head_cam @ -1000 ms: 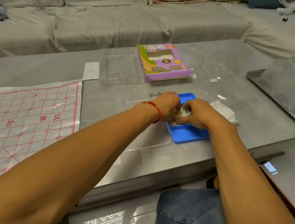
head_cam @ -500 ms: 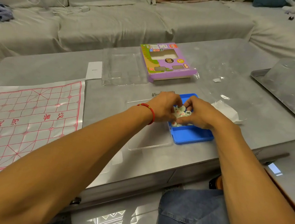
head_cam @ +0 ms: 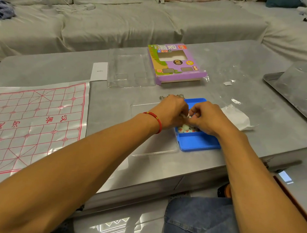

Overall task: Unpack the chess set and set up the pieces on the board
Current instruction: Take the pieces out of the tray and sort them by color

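Note:
A blue plastic case [head_cam: 197,142] lies open on the grey table, near its front edge. Several pale round chess pieces [head_cam: 185,128] with red marks lie inside it. My left hand [head_cam: 170,110] and my right hand [head_cam: 207,119] meet over the case's middle, fingers curled down among the pieces. My left hand pinches some pale pieces at its fingertips. What my right fingers hold is hidden. The paper board [head_cam: 29,124] with red lines lies flat at the left, bare of pieces.
The purple chess-set box [head_cam: 175,64] and a clear plastic insert [head_cam: 129,69] lie further back. A clear lid [head_cam: 155,150] rests beside the case, crumpled wrap [head_cam: 236,118] to its right. A metal tray [head_cam: 299,95] sits at the right edge. A sofa stands behind.
Both hands stayed over the blue case, and their fingers shifted among the pieces. The view drifted slightly.

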`<state>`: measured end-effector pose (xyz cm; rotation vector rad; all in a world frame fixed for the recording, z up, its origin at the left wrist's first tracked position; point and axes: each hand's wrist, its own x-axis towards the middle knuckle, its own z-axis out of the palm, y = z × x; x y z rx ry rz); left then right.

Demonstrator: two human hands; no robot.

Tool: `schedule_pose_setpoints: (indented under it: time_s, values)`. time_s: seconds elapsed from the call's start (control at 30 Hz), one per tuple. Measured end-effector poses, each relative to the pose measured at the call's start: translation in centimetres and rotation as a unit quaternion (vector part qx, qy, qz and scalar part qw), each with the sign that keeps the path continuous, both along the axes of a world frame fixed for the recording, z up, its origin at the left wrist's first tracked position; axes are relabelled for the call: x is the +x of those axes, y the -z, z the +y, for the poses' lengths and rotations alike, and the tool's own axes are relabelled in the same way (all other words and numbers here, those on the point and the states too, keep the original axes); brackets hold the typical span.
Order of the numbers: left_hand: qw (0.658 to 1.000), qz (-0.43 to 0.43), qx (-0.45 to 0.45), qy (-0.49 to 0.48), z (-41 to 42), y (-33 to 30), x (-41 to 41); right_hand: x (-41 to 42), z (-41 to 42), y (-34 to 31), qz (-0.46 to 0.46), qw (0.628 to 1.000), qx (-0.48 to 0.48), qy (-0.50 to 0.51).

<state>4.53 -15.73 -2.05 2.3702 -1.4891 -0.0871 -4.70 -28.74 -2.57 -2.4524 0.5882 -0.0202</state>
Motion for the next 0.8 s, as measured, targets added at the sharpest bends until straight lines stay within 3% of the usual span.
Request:
schedule_pose_setpoints:
  time_s: [0.3, 0.53, 0.7, 0.8]
  values:
    - [0.991, 0.092, -0.099, -0.025, 0.9, 0.5, 0.1, -0.1, 0.2, -0.2, -0.025, 0.999, 0.013, 0.021]
    - [0.961, 0.205, -0.163, -0.086, 1.7, 0.2, -0.2, -0.3, 0.4, -0.3, -0.035, 0.998, 0.025, 0.035]
    - [0.937, 0.233, -0.208, -0.154, 5.3, -0.3, 0.4, -0.6, 0.3, -1.1, -0.031, 0.998, 0.019, 0.053]
    - [0.929, 0.21, -0.218, -0.212, 9.3, 0.1, 1.4, -0.2, 1.5, -2.3, -0.076, 0.995, 0.045, 0.055]
